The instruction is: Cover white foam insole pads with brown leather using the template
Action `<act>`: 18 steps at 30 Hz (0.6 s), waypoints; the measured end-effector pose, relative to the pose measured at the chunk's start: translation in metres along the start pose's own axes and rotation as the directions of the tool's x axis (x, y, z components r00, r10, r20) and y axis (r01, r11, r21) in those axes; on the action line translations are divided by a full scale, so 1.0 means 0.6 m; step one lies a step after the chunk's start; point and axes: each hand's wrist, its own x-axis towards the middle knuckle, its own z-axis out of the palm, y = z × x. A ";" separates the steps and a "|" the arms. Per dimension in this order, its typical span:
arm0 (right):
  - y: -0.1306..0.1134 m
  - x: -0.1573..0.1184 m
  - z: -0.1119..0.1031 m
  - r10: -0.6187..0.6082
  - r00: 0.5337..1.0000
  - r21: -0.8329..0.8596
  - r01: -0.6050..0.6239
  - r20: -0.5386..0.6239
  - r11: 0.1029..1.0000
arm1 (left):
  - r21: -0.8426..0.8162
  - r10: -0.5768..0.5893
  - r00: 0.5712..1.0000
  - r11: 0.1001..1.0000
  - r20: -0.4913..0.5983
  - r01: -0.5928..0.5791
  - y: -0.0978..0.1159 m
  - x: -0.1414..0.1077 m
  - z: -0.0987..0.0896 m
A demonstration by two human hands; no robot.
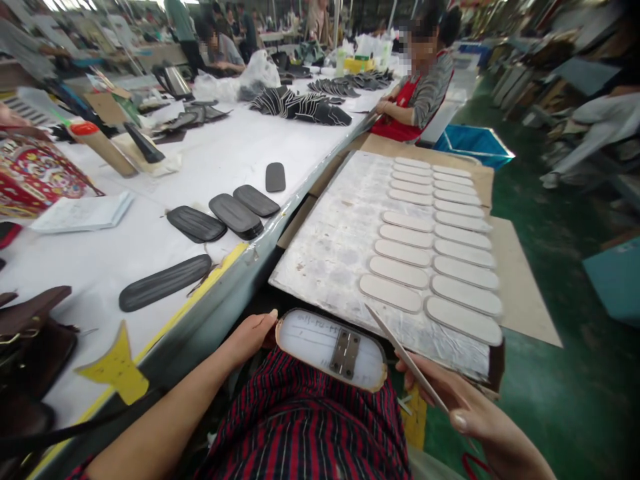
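Oval panel (310,343), white-faced with a tan rim, lies at six o'clock on a red-and-black striped cloth over the person's lap, its long side slanting from ten toward four o'clock. Largest around it is the white table (140,243), filling the view from seven to twelve o'clock, with yellow tape along part of its near edge. Next comes the grey board (330,227), from one to four o'clock, bearing two columns of pale ovals (465,273). At one o'clock a person in a red apron (407,100) is beside the table, with a blue bin (470,143) at two. On the table, a dark brown bag (37,347) is between eight and nine o'clock, a kettle (175,81) at ten, black oval pads (237,215) from eight to eleven, and a yellow cutout (117,370) at eight. The left hand (255,333) is closed narrowly on the panel's nine o'clock end, thumb at the rim. The right hand (460,397), at four o'clock, grips a thin flat piece (407,360), tilted toward eleven and seen nearly edge-on. Smallest, a dark metal plate (345,353) crosses the panel's face toward its right end.
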 end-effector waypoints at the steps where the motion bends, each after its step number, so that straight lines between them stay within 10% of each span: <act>1: 0.000 -0.003 0.006 0.002 1.000 0.003 -0.002 0.003 1.000 | -0.092 -0.011 1.000 0.996 0.013 0.013 -0.007 -0.001 0.000; 10: -0.009 0.004 0.035 0.031 0.997 -0.093 -0.024 0.067 0.995 | 0.129 0.071 0.987 0.990 -0.143 -0.053 -0.014 0.001 0.008; 18: 0.014 0.014 0.013 0.041 0.997 -0.156 -0.030 0.068 0.987 | 0.664 0.198 0.965 0.747 -0.171 -0.036 0.026 0.013 0.009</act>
